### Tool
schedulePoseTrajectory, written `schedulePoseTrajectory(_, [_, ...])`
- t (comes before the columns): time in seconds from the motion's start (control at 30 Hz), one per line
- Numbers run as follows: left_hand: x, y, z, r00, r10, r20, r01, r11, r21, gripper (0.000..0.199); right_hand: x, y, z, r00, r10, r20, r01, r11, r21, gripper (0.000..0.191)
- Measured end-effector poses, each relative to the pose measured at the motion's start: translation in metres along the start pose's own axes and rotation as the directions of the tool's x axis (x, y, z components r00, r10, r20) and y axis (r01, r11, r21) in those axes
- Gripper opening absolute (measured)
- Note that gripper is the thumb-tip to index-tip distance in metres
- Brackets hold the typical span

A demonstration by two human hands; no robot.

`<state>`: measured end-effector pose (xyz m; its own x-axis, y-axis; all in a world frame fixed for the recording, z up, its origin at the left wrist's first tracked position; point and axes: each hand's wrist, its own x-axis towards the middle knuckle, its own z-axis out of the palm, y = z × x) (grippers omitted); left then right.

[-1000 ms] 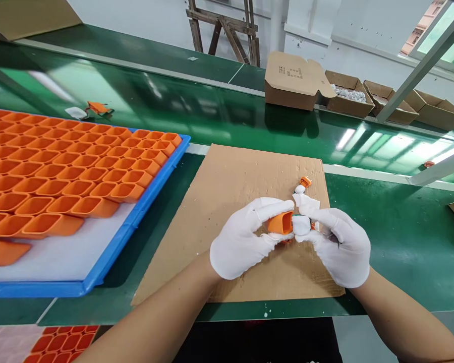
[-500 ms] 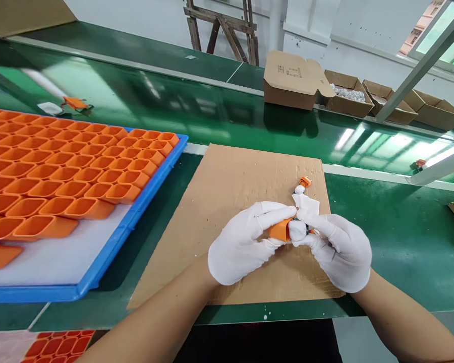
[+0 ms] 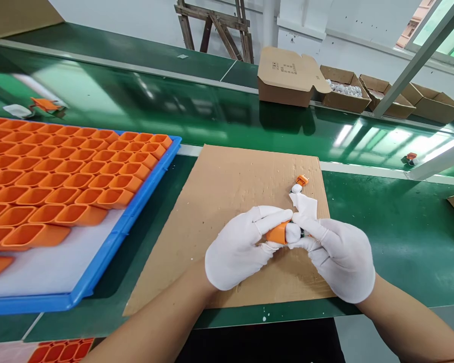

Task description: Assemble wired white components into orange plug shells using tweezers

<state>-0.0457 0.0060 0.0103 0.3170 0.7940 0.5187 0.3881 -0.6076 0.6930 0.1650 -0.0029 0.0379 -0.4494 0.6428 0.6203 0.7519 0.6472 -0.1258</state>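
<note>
My left hand (image 3: 242, 247), in a white glove, pinches an orange plastic shell (image 3: 276, 234) above the cardboard sheet. Facing it, my gloved right hand (image 3: 340, 257) grips a small part with a rounded white piece (image 3: 292, 233) and a dark section, mostly covered by my fingers. The white piece sits against the shell's mouth; how deep it goes inside I cannot tell. Just beyond my fingertips lies a flat white piece (image 3: 306, 205), its near end hidden by the right hand. Past that is another small orange-and-white part (image 3: 298, 186) on the cardboard.
On the left, a blue-rimmed tray (image 3: 126, 224) carries rows of orange shells (image 3: 75, 214). The cardboard sheet (image 3: 181, 232) covers the bench before me. Behind runs a green belt (image 3: 219, 121) carrying small orange parts (image 3: 47, 104). Cardboard boxes (image 3: 287, 93) line its far side.
The white piece and the orange shell have come closer together, and the shell's opening no longer shows. Orange parts on the belt have shifted left. The whole view has moved slightly.
</note>
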Motion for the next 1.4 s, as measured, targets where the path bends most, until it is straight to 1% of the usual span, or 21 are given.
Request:
schedulePoseTrajectory(0.07, [-0.001,-0.001,0.000,0.999,0.008,0.031,-0.009,1.000,0.027,0.040,-0.001,-0.001,0.001,1.000,0.021,0.019,-0.021,1.000,-0.013,0.036])
schedulePoseTrajectory(0.2, [-0.003,-0.004,0.003,0.997,-0.027,0.075,0.020,0.995,0.093,0.054,-0.005,-0.003,0.007,0.997,0.057,0.044,-0.056,0.998,-0.033,0.035])
schedulePoseTrajectory(0.37, [-0.005,-0.007,0.013,0.999,0.006,0.035,-0.011,0.988,0.153,0.051,-0.007,-0.007,0.011,0.995,0.086,0.049,-0.082,0.993,-0.083,0.032])
schedulePoseTrajectory(0.4, [-0.005,-0.007,0.014,1.000,0.011,0.023,-0.015,0.988,0.155,0.051,-0.005,-0.007,0.011,0.995,0.094,0.044,-0.092,0.994,-0.058,0.031])
schedulePoseTrajectory(0.47, [-0.004,-0.004,0.014,1.000,-0.005,-0.031,0.009,0.990,0.140,0.049,-0.001,-0.005,0.009,0.991,0.130,0.014,-0.131,0.989,0.066,0.028])
schedulePoseTrajectory(0.5, [-0.003,-0.002,0.012,0.997,-0.043,-0.070,0.051,0.991,0.122,0.047,0.002,-0.003,0.008,0.985,0.172,-0.006,-0.169,0.973,0.156,0.027])
schedulePoseTrajectory(0.57, [0.000,0.003,0.008,0.971,-0.183,-0.151,0.192,0.980,0.046,0.039,0.007,0.000,0.006,0.956,0.292,-0.023,-0.268,0.906,0.329,0.027])
schedulePoseTrajectory(0.63, [0.004,0.007,0.003,0.932,-0.321,-0.169,0.309,0.946,-0.098,0.034,0.010,0.003,0.005,0.921,0.390,-0.004,-0.351,0.833,0.427,0.027])
schedulePoseTrajectory(0.67, [0.005,0.008,0.002,0.923,-0.353,-0.154,0.326,0.929,-0.175,0.035,0.011,0.003,0.005,0.913,0.408,0.006,-0.366,0.813,0.453,0.027])
schedulePoseTrajectory(0.7, [0.005,0.010,0.001,0.928,-0.347,-0.134,0.308,0.919,-0.245,0.036,0.011,0.003,0.006,0.913,0.408,0.015,-0.367,0.803,0.469,0.026])
schedulePoseTrajectory(0.73, [0.005,0.011,0.001,0.943,-0.310,-0.116,0.266,0.918,-0.295,0.038,0.011,0.003,0.007,0.917,0.399,0.020,-0.359,0.800,0.480,0.024])
schedulePoseTrajectory(0.8, [0.004,0.011,0.002,0.970,-0.217,-0.106,0.173,0.932,-0.320,0.042,0.009,0.003,0.010,0.920,0.390,0.025,-0.353,0.802,0.481,0.021])
schedulePoseTrajectory(0.9, [0.003,0.010,0.004,0.992,-0.062,-0.111,0.032,0.967,-0.252,0.048,0.005,0.001,0.013,0.915,0.402,0.035,-0.371,0.805,0.464,0.021])
schedulePoseTrajectory(1.0, [0.004,0.010,0.003,0.983,0.121,-0.134,-0.138,0.983,-0.119,0.048,0.002,0.000,0.014,0.920,0.391,0.036,-0.359,0.801,0.479,0.025])
schedulePoseTrajectory(1.07, [0.005,0.010,0.002,0.977,0.165,-0.136,-0.176,0.981,-0.077,0.046,0.003,0.001,0.014,0.920,0.391,0.035,-0.354,0.789,0.503,0.025])
schedulePoseTrajectory(1.1, [0.005,0.010,0.002,0.979,0.141,-0.144,-0.155,0.984,-0.089,0.045,0.003,0.001,0.014,0.916,0.401,0.033,-0.358,0.777,0.517,0.025])
schedulePoseTrajectory(1.13, [0.005,0.010,0.002,0.984,0.088,-0.155,-0.108,0.987,-0.120,0.042,0.004,0.001,0.013,0.911,0.411,0.033,-0.363,0.763,0.534,0.025])
schedulePoseTrajectory(1.2, [0.006,0.011,0.003,0.981,-0.091,-0.169,0.052,0.974,-0.222,0.038,0.006,0.001,0.011,0.906,0.422,0.039,-0.369,0.740,0.562,0.029])
schedulePoseTrajectory(1.23, [0.006,0.012,0.004,0.967,-0.200,-0.159,0.148,0.945,-0.290,0.037,0.007,0.000,0.010,0.906,0.422,0.044,-0.371,0.738,0.564,0.031])
schedulePoseTrajectory(1.3, [0.009,0.016,0.007,0.909,-0.403,-0.108,0.322,0.841,-0.434,0.036,0.007,-0.001,0.009,0.911,0.410,0.051,-0.370,0.756,0.540,0.036])
schedulePoseTrajectory(1.4, [0.014,0.024,0.011,0.813,-0.581,-0.042,0.455,0.678,-0.577,0.035,0.005,-0.005,0.011,0.925,0.375,0.054,-0.357,0.814,0.458,0.040])
